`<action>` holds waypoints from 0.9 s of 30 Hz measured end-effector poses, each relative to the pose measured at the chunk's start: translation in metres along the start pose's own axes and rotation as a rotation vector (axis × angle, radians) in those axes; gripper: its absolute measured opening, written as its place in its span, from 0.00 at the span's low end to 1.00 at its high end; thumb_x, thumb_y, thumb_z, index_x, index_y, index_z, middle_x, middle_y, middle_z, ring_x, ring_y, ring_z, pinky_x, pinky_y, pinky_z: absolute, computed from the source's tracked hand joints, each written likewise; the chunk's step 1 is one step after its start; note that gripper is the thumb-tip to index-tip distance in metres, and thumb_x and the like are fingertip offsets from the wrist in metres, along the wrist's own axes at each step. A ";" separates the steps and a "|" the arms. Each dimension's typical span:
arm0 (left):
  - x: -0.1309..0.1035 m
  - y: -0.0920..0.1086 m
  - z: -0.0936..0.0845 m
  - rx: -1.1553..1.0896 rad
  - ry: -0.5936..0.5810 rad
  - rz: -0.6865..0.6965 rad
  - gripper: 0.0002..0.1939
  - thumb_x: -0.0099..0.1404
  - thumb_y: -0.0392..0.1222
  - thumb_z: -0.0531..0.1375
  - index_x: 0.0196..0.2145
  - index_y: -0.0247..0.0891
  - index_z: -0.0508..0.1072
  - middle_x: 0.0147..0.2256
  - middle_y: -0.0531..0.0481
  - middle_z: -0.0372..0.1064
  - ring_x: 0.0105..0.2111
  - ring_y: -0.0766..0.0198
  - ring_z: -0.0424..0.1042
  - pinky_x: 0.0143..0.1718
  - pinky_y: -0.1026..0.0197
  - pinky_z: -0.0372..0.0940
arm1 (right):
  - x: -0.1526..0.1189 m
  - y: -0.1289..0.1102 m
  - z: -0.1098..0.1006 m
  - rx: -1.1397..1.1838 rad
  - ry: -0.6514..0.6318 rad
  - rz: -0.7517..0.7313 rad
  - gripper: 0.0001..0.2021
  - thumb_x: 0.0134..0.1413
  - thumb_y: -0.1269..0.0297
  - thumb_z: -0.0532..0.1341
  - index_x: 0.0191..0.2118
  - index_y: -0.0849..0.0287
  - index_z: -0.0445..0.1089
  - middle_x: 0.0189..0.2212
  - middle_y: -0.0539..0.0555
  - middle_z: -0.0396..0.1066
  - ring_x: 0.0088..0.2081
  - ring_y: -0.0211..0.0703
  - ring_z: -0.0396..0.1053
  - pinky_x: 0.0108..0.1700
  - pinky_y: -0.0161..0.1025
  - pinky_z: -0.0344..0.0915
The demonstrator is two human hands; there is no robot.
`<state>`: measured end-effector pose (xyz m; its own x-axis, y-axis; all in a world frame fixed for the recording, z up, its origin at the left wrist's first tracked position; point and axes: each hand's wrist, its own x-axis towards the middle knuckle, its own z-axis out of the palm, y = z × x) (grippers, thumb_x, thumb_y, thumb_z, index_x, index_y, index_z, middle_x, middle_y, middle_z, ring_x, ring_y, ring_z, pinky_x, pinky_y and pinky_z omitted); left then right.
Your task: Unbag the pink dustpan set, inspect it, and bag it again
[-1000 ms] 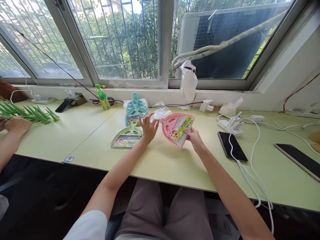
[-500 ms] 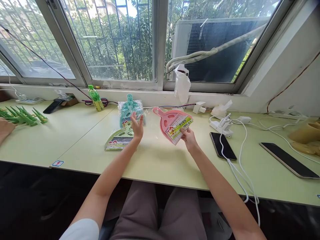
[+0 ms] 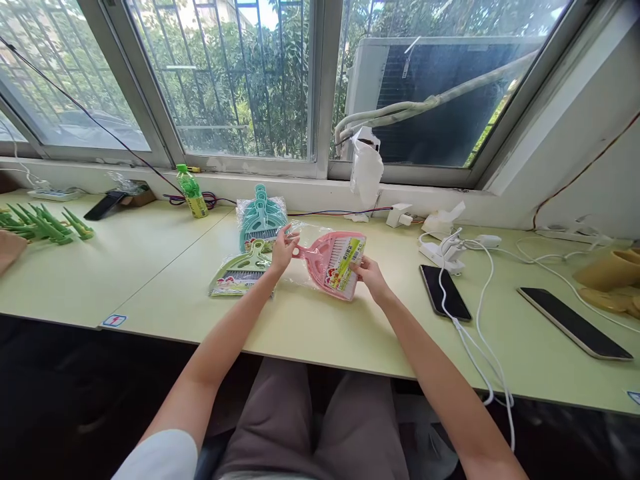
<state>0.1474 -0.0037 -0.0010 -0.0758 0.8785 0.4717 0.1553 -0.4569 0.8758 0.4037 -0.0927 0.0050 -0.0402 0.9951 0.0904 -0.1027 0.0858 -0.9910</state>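
Note:
A pink dustpan and brush set (image 3: 327,261) in clear plastic wrap is held above the table, its handle pointing left. My right hand (image 3: 369,275) grips its wide end near the yellow-green label. At the handle end, my left hand (image 3: 284,248) is closed on the clear wrap. Left of it, a green dustpan set (image 3: 243,275) lies on the table, and behind that are teal dustpan sets (image 3: 261,220) in plastic.
The pale green table (image 3: 165,280) bears a green bottle (image 3: 193,192), green pointed pieces (image 3: 45,225), a phone (image 3: 445,292) under white cables and a tablet-like device (image 3: 575,323). Another person's hand (image 3: 10,250) is at the left edge.
The pink set has turned so its handle points left and sits lower. My left hand, open before, has closed on the wrap by the handle.

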 end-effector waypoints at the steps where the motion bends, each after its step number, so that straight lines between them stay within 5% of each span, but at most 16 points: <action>1: 0.000 -0.001 0.000 -0.014 -0.017 -0.017 0.32 0.61 0.50 0.62 0.59 0.36 0.58 0.47 0.38 0.71 0.42 0.56 0.74 0.42 0.54 0.68 | 0.000 0.000 0.000 0.008 -0.006 0.008 0.26 0.32 0.49 0.71 0.38 0.58 0.70 0.38 0.57 0.76 0.39 0.53 0.74 0.35 0.44 0.70; 5: -0.002 0.003 0.001 -0.056 -0.094 -0.043 0.38 0.58 0.52 0.64 0.60 0.35 0.56 0.43 0.39 0.72 0.37 0.57 0.75 0.40 0.54 0.69 | -0.002 0.001 0.001 0.023 -0.039 0.045 0.26 0.30 0.50 0.73 0.38 0.58 0.71 0.38 0.57 0.76 0.38 0.52 0.74 0.34 0.44 0.71; 9: -0.009 0.012 0.007 -0.069 -0.067 -0.063 0.37 0.59 0.50 0.63 0.61 0.37 0.55 0.47 0.39 0.71 0.49 0.53 0.71 0.51 0.51 0.64 | -0.003 0.005 0.004 0.030 -0.027 0.036 0.24 0.33 0.52 0.72 0.38 0.58 0.72 0.36 0.56 0.77 0.36 0.50 0.75 0.33 0.42 0.71; 12: -0.013 0.019 0.007 -0.056 0.121 -0.086 0.29 0.65 0.49 0.57 0.61 0.40 0.55 0.57 0.37 0.62 0.58 0.53 0.62 0.57 0.49 0.57 | -0.002 0.006 0.005 0.067 0.031 0.037 0.23 0.33 0.54 0.72 0.38 0.59 0.72 0.34 0.56 0.77 0.33 0.49 0.74 0.31 0.43 0.71; 15: -0.012 0.027 0.000 0.055 0.435 0.074 0.22 0.67 0.49 0.55 0.56 0.42 0.59 0.60 0.41 0.56 0.62 0.56 0.54 0.62 0.51 0.49 | 0.000 0.006 0.002 0.172 0.114 0.025 0.21 0.33 0.57 0.73 0.37 0.60 0.72 0.34 0.55 0.76 0.31 0.47 0.74 0.32 0.43 0.72; 19: -0.004 0.032 -0.015 -0.112 0.675 0.082 0.16 0.68 0.51 0.51 0.50 0.42 0.62 0.56 0.43 0.60 0.58 0.59 0.59 0.60 0.55 0.52 | 0.004 0.007 -0.002 0.320 0.206 0.012 0.19 0.33 0.61 0.73 0.35 0.60 0.71 0.35 0.55 0.76 0.32 0.45 0.74 0.34 0.42 0.73; 22: -0.001 0.028 -0.017 -0.362 0.579 -0.150 0.17 0.67 0.54 0.51 0.47 0.40 0.64 0.53 0.42 0.64 0.54 0.58 0.65 0.56 0.53 0.58 | 0.005 0.008 -0.005 0.395 0.271 -0.013 0.18 0.34 0.63 0.72 0.35 0.60 0.71 0.36 0.55 0.76 0.33 0.44 0.73 0.36 0.43 0.73; 27: -0.017 0.028 0.012 -0.663 0.017 -0.271 0.33 0.61 0.54 0.61 0.60 0.47 0.55 0.60 0.42 0.58 0.49 0.58 0.70 0.52 0.51 0.64 | 0.006 0.009 -0.005 0.492 0.343 -0.115 0.18 0.36 0.62 0.71 0.37 0.58 0.70 0.41 0.54 0.74 0.38 0.44 0.72 0.40 0.43 0.73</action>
<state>0.1650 -0.0295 0.0145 -0.0437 0.9732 0.2257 -0.5018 -0.2168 0.8374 0.4074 -0.0860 -0.0035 0.3120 0.9470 0.0760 -0.5376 0.2419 -0.8078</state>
